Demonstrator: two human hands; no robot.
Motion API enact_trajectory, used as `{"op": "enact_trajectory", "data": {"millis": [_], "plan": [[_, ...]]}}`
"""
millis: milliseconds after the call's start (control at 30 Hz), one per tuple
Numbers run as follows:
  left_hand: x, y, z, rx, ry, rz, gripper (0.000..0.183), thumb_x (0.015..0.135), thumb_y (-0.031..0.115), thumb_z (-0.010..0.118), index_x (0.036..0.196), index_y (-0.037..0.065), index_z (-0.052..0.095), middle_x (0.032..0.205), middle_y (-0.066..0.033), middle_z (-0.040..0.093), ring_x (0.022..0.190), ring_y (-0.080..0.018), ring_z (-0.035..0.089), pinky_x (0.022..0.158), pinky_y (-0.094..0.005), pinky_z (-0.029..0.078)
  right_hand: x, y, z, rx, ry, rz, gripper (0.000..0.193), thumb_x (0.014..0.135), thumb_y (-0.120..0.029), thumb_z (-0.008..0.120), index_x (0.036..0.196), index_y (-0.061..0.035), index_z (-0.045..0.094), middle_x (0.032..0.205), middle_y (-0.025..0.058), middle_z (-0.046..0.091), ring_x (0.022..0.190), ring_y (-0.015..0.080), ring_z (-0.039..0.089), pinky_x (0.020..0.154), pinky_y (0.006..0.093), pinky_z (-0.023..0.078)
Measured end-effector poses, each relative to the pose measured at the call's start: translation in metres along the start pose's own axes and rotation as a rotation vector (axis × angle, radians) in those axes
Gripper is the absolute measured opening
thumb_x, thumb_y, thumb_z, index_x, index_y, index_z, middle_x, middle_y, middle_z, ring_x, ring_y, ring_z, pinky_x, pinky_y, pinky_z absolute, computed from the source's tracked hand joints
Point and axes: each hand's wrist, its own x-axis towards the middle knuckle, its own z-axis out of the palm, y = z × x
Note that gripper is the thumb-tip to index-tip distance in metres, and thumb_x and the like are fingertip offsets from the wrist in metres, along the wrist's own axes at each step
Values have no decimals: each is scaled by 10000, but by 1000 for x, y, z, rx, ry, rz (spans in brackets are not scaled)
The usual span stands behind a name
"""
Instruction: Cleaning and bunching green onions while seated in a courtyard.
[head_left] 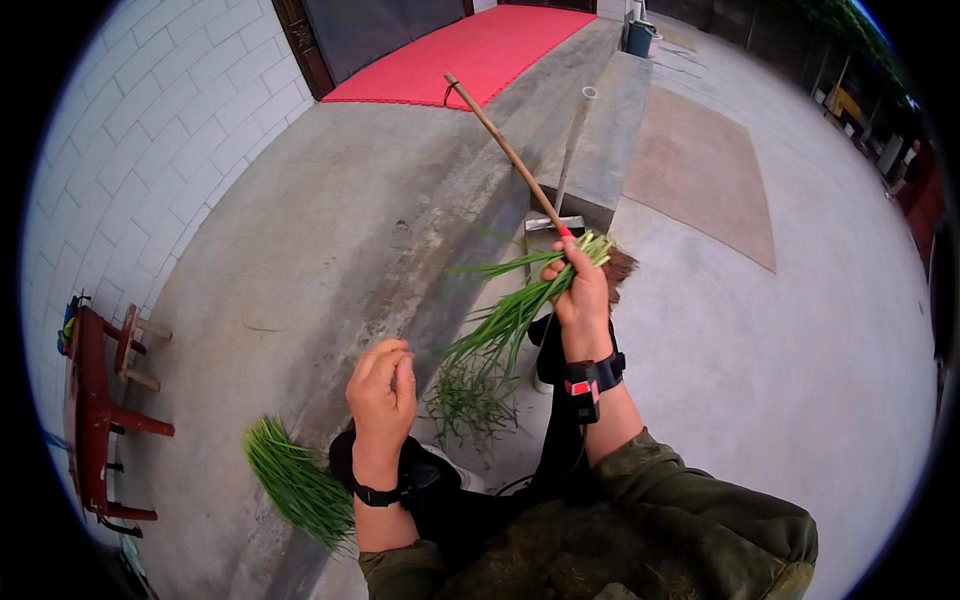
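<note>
A bunch of green chives (515,310) is gripped in my right hand (583,305), with the pale cut ends up at the fingers and the leaves hanging down to the left. Lower and to the left, my left hand (380,395) is raised, apart from the bunch. Its fingers are curled together with the thumb against them; whatever they may pinch is hidden. A larger pile of chives (295,480) lies on the concrete step beside my left forearm. Loose trimmed scraps of leaf (470,400) are scattered on the ground between my hands and feet.
Beyond my right hand stand a broom (510,150) with a wooden handle and a long-handled dustpan (572,150). A raised concrete ledge (330,240) runs along the left. A red-brown wooden bench (92,410) stands by the white wall (160,110). A red mat (450,60) lies farther off.
</note>
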Motion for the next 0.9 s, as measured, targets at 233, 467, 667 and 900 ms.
{"op": "enact_trajectory", "data": {"millis": [233,467,667,900], "plan": [[16,26,35,77,-171,167,609,611,205,647,1106,-31,383,1122,-179,422,1030,-302,425,860,-352,337,-32,28,17,-288,-81,65,98,765,-75,489,846,-24,468,751,71,525,546,110,442,495,236,379],[13,6,74,89,-223,71,808,522,202,700,1153,-56,267,1127,-210,377,1053,-340,365,907,-417,255,-55,47,29,-397,-250,201,110,785,-110,474,864,-36,491,821,45,548,657,82,454,594,202,372],[14,-3,84,107,-212,94,749,550,131,667,1169,-6,270,1069,-186,425,1028,-331,387,857,-379,314,-56,50,26,-405,-250,192,120,790,-132,475,858,-33,491,806,33,549,739,89,478,680,213,375],[11,-7,97,-107,-131,-85,529,589,99,631,1056,18,395,931,-164,510,892,-339,481,732,-368,394,-62,53,38,-460,-283,236,133,791,-138,474,856,-23,490,784,49,549,757,107,493,686,229,384]]}}
